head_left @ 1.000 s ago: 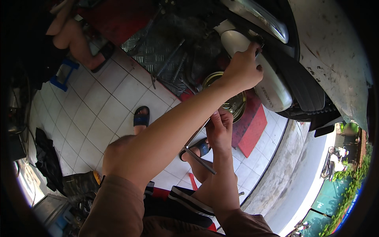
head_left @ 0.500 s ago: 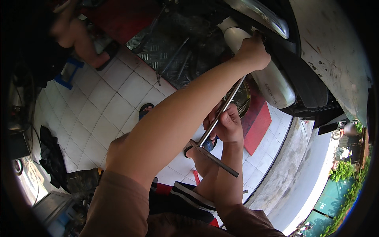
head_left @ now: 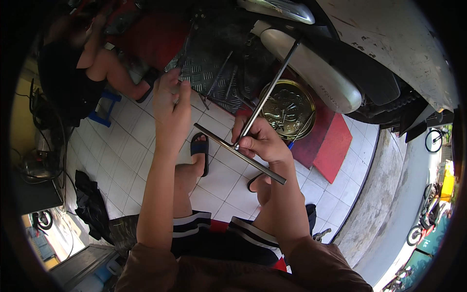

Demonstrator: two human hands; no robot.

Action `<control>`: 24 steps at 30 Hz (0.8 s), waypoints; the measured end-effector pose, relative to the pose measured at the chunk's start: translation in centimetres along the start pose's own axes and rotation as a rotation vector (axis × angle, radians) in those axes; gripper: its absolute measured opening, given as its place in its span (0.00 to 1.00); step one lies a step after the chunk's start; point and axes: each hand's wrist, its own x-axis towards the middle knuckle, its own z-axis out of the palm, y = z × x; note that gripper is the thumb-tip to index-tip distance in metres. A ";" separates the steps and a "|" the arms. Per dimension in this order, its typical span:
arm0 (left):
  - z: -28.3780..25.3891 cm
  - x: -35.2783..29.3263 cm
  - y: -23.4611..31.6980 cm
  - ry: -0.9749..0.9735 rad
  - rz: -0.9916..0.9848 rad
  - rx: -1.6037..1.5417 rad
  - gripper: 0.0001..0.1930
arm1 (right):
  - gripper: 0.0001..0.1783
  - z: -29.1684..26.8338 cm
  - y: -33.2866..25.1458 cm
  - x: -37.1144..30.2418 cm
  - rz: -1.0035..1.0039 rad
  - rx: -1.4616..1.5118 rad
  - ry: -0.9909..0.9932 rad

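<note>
A metal T-handle wrench [head_left: 265, 97] slants up from the middle of the view, its bar toward me and its tip near the silver exhaust muffler [head_left: 311, 70] of a motorcycle. Around the shaft, just above the crossbar, the fingers of my right hand [head_left: 260, 140] are closed. My left hand [head_left: 171, 100] is raised to the left of the wrench, holding nothing, its thumb and fingers apart and slightly blurred. Beyond my right hand sits a round gold-coloured tray [head_left: 314, 111] with small metal parts in it.
The tray rests on a red platform [head_left: 333, 155] with a dark tread plate [head_left: 197, 73]. At the far left another person [head_left: 68, 78] sits on a blue stool [head_left: 104, 109]. A black cloth [head_left: 90, 202] lies on the white tiles [head_left: 129, 146]. Along the right runs a low wall [head_left: 377, 180].
My left hand has let go near the wrench's far end and swung left, away from the muffler. The right hand still grips the wrench, and the tray is now uncovered.
</note>
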 end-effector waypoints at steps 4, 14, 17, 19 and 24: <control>-5.3 -5.8 -1.4 -0.105 -0.725 -0.510 0.18 | 0.15 1.0 1.1 1.2 -0.087 0.043 0.084; -4.6 -10.4 5.8 -0.594 -0.068 -0.427 0.26 | 0.11 0.6 1.7 2.2 -0.049 0.005 0.139; -4.1 -11.8 5.2 -0.817 -0.068 -0.011 0.28 | 0.11 0.1 1.7 2.1 -0.046 0.015 0.148; -4.2 -11.8 1.3 -0.595 -0.124 0.051 0.31 | 0.11 0.7 1.7 2.9 -0.052 -0.004 0.143; -4.3 -11.7 4.2 -0.675 -0.128 -0.267 0.35 | 0.15 0.8 0.7 2.8 -0.112 -0.048 0.161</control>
